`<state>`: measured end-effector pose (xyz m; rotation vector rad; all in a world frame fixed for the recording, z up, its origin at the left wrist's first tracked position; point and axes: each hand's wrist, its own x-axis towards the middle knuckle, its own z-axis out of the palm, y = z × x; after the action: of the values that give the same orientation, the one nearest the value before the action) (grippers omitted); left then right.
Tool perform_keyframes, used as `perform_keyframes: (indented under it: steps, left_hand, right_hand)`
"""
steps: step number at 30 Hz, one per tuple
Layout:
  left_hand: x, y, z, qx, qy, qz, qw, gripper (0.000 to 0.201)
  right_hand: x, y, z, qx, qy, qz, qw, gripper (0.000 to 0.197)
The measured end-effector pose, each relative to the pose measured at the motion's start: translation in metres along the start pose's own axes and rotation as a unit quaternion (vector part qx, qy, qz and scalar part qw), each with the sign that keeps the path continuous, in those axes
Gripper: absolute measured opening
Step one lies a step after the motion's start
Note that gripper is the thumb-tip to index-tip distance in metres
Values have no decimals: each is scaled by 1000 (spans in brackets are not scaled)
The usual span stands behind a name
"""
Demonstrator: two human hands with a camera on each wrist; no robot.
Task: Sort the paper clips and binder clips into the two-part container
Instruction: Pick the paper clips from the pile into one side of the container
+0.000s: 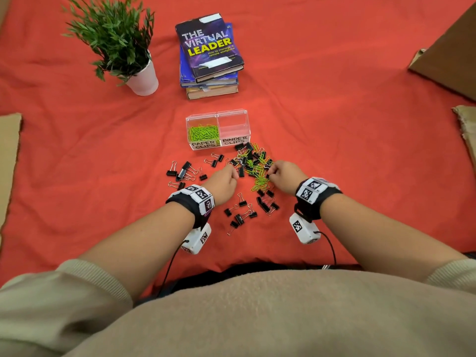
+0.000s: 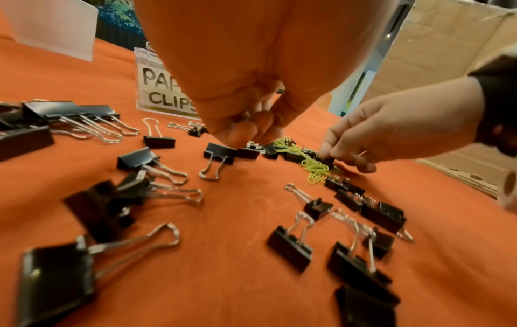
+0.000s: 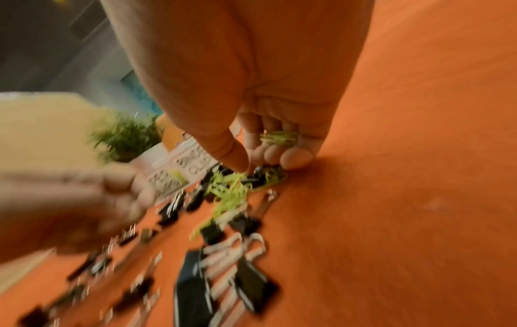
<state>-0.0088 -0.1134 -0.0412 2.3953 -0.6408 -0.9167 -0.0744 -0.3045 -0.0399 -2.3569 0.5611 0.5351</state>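
Observation:
The clear two-part container [image 1: 233, 117] stands mid-cloth. Its left part, labelled PAPER CLIPS, holds green paper clips [image 1: 203, 132]; the right part, labelled BINDER CLIPS, looks bare. In front lies a mixed pile [image 1: 253, 163] of black binder clips and green paper clips. My left hand [image 1: 226, 176] is curled at the pile's left edge; in the left wrist view its fingertips [image 2: 238, 141] touch a binder clip [image 2: 221, 152], and wire glints inside the curl. My right hand [image 3: 265, 166] holds a bunch of green paper clips [image 3: 278, 137] in its curled fingers while thumb and forefinger pinch into the pile.
Loose binder clips lie scattered left [image 1: 180, 172] and near [image 1: 242, 212] of the hands. A potted plant [image 1: 116, 45] and a stack of books [image 1: 210, 55] stand behind the container. Cardboard lies at the cloth's left [image 1: 9, 150] and right edges [image 1: 466, 130].

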Motion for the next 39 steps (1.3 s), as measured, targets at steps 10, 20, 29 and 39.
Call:
perform_keyframes:
  steps: [10, 20, 29, 39]
  left_hand:
    - [12, 8, 2, 23, 35, -23, 999, 26]
    - [20, 6, 14, 147, 30, 55, 987, 21]
    - [7, -12, -7, 136, 74, 32, 987, 25]
    - [2, 5, 22, 222, -17, 123, 967, 29]
  right_hand:
    - [-6, -14, 24, -22, -22, -81, 996, 9]
    - [1, 8, 11, -54, 11, -41, 998, 18]
    - [8, 27, 1, -82, 13, -66, 994, 30]
    - [4, 19, 21, -182, 20, -106, 977, 25]
